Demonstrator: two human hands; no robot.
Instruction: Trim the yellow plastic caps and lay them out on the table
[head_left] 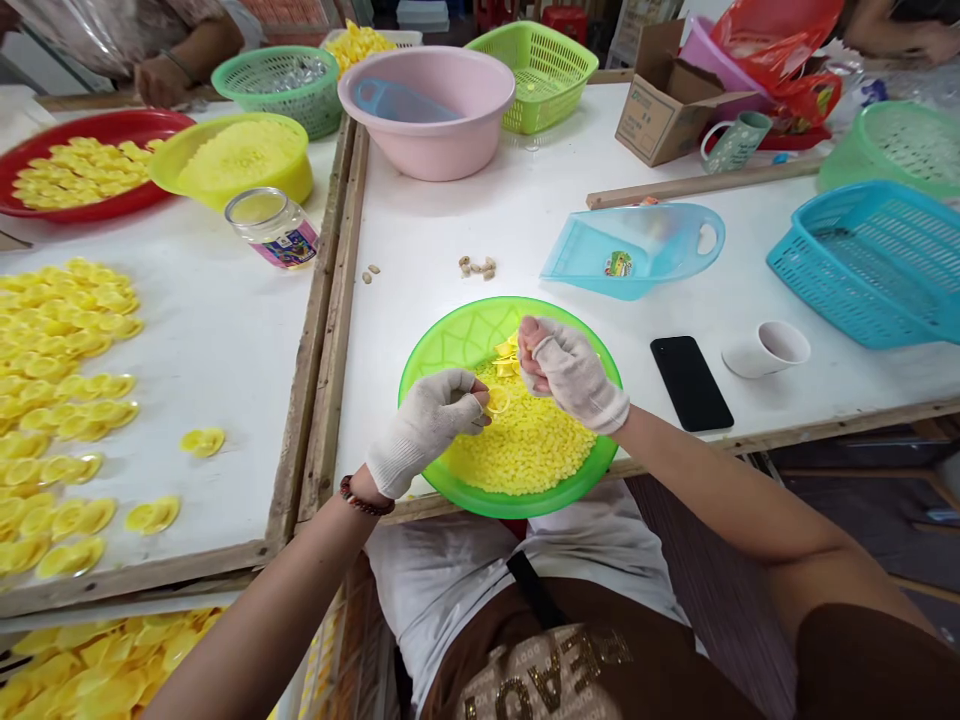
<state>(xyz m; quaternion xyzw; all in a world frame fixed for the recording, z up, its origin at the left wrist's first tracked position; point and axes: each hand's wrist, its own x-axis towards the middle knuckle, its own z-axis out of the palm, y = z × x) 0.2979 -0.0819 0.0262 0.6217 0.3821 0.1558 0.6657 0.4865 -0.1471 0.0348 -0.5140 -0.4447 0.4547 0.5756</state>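
Observation:
A green plastic basin sits at the table's front edge before me, holding a heap of small yellow pellets. Near its far side lie several larger yellow plastic pieces. My left hand, in a white fingerless glove, pinches a round yellow plastic piece above the pellets. Gloved the same way, my right hand is raised over the basin's right side with its fingers curled together. Whatever those fingers hold is hidden or too small to name.
A black phone, a paper cup and a blue scoop lie to the right. Behind stands a pink basin. Wooden strips divide the tables; rows of yellow pieces cover the left one. Another person's hand rests at back left.

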